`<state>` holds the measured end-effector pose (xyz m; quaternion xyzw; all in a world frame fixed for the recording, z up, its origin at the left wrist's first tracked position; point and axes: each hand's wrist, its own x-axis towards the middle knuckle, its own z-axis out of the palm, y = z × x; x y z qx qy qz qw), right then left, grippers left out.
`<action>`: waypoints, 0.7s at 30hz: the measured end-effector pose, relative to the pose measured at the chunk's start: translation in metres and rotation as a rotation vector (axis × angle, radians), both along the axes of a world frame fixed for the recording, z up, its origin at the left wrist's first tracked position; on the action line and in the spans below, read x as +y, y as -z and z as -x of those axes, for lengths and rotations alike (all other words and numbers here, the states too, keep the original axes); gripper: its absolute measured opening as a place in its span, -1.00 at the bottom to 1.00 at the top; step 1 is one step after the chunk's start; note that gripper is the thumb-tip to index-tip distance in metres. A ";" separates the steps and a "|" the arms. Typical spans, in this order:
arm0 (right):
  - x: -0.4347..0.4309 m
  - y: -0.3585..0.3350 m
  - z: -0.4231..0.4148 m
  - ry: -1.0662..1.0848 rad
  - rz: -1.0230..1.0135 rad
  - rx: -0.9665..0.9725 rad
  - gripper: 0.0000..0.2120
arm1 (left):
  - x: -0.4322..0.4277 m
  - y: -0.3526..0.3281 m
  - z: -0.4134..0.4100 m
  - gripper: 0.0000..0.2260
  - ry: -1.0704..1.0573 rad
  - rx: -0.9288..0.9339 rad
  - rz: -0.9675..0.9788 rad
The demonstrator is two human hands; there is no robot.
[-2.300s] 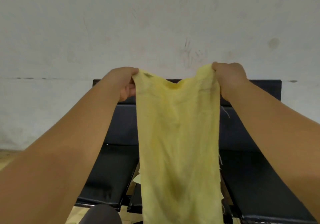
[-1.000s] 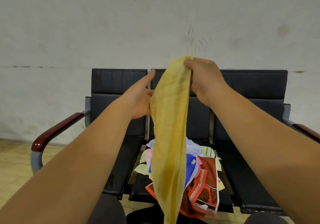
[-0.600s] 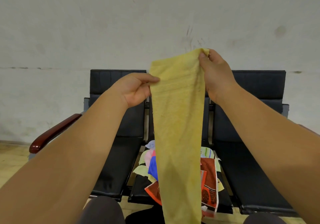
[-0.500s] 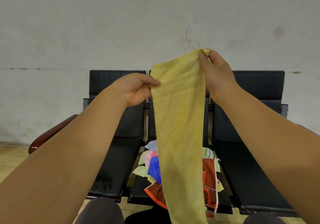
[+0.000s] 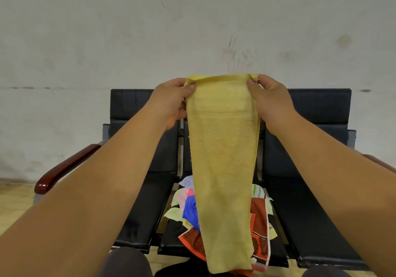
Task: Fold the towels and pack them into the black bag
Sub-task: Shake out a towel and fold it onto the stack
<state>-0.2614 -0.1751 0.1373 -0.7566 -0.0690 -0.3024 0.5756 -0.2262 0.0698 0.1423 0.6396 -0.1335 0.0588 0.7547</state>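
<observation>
Risk: the towel (image 5: 222, 159) is hanging long and narrow, so its free bottom end is likely to swing or twist when the next fold is made, leaving the halves askew.
Cause: only the top corners are being held. The lower end is dangling loose, with nothing flat supporting it.
Second risk: the lower end is hanging right in front of the pile (image 5: 190, 208) and may be brushing it. It could be catching on a loose cloth there and dragging it off the seat (image 5: 310, 223).
Third risk: a corner could be slipping out, since each grip is only a pinch on a thin edge.
Towel look: yellow terry, thin and limp, apparently doubled lengthwise. The top edge is rolling over slightly and the bottom edge is hanging uneven.
Towel place: it is hanging in the air between the hands, above and in front of the pile.
Left hand (image 5: 171, 101): its fingers (image 5: 190, 87) are pinching the top left corner.
Right hand (image 5: 270, 99): its fingers are pinching the top right corner, thumb in front.
Pile: mixed coloured towels are lying unfolded on the middle seat.
Bag: a dark shape is showing at the bottom edge. I cannot tell whether it is the bag.
</observation>
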 end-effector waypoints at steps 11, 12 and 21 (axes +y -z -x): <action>-0.006 -0.007 -0.009 -0.022 -0.135 0.102 -0.64 | -0.007 -0.018 0.005 -0.87 -0.123 -0.095 -0.114; -0.005 -0.007 -0.008 -0.039 -0.158 0.107 -0.69 | -0.006 -0.018 0.005 -0.88 -0.116 -0.094 -0.111; -0.004 -0.005 -0.001 -0.354 -0.392 0.332 -0.79 | -0.001 -0.022 0.017 -0.77 0.091 0.073 -0.041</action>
